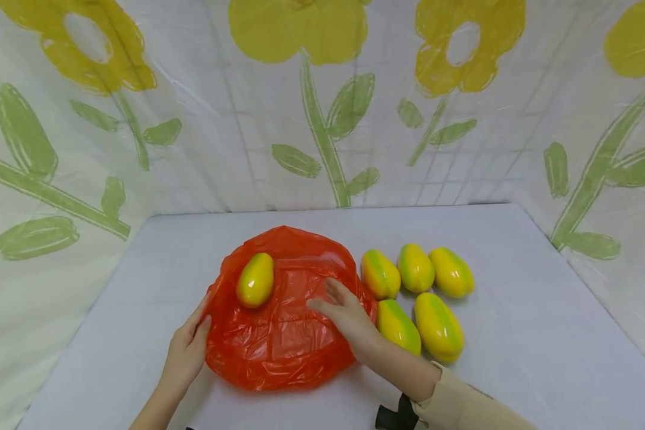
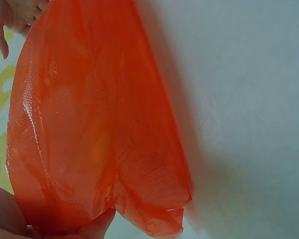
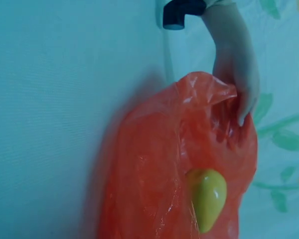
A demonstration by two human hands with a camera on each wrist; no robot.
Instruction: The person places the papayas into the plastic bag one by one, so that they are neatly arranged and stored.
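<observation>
Red plastic bag (image 1: 279,322) spread flat on a pale grey table (image 1: 516,346), hemmed in by a white sheet (image 1: 220,137) printed with yellow flowers and green stems. Head view: bag's long axis running near to far; one yellow-green mango (image 1: 255,279) lying on it at far left, tip pointing away; five more mangoes (image 1: 416,298) clustered just right of the bag. Left hand (image 1: 188,349) at the bag's near-left edge, whether pinching it cannot be told; right hand (image 1: 346,313) flat on the film, fingers straight and slightly apart. Left wrist view: only translucent wrinkled film, mango hidden. Right wrist view: mango showing, left hand's fingers curled at the bunched edge, grip unclear
</observation>
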